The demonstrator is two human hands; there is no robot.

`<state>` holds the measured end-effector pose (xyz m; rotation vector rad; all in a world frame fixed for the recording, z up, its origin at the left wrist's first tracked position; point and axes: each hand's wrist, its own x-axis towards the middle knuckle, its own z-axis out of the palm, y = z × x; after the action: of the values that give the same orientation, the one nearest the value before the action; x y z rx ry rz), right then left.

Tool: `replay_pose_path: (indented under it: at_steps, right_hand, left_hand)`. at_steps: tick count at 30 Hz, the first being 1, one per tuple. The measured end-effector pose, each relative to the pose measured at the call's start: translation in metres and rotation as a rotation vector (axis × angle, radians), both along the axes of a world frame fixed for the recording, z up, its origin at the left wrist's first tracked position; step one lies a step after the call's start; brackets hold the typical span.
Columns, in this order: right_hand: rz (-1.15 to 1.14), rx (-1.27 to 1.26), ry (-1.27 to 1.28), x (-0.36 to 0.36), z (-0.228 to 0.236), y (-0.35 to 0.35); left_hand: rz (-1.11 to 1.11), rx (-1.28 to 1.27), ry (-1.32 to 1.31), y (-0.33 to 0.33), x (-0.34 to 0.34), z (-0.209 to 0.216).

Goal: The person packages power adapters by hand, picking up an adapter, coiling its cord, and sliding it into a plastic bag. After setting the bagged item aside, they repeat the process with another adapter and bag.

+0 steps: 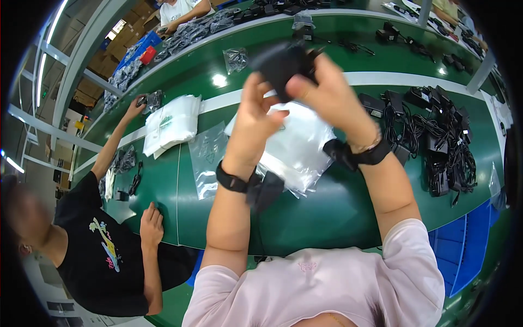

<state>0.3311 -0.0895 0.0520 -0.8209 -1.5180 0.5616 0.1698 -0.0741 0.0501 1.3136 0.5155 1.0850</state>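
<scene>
Running across the view, a green table (338, 218) curves toward the rim, with a white strip (370, 79) dividing it from another green surface (340, 60) beyond, where small packets lie. Metal posts (60, 57) and a bright tube light (41, 79) stand out at the left. There, a co-worker (103, 267) in a black shirt sits at the table, beside a stack of white bags (173, 122); another person (185, 10) works at the far side. Up above a second stack of clear bags (305, 147), a blurred black block (283, 68) is between the wearer's two hands: the right hand (327, 90) clamps its right side, thumb on the near face, while the left hand (259, 117) is at its lower left edge, though blur hides whether those fingers grip it. Black adapters (447, 128) with cables are heaped to the right, near a blue bin (466, 248) below the edge.
</scene>
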Motion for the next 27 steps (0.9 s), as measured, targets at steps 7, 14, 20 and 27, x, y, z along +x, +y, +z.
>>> replay_pose_path:
  at_steps: [7,14,20,27]
  right_hand:
    - [-0.18,-0.016,0.213,0.05,0.039,-0.026]
    - [-0.248,0.104,0.026,0.049,0.043,-0.031]
    - [-0.265,0.105,-0.025,0.049,0.04,-0.032]
    - [-0.092,-0.112,0.135,0.032,0.024,-0.013]
  left_hand:
    - [0.175,0.757,1.342,0.015,0.018,-0.075]
    - [0.096,0.659,1.218,0.033,0.013,-0.078]
    - [0.1,0.396,1.199,0.033,0.008,-0.051]
    - [0.08,0.014,0.823,0.04,-0.011,-0.056]
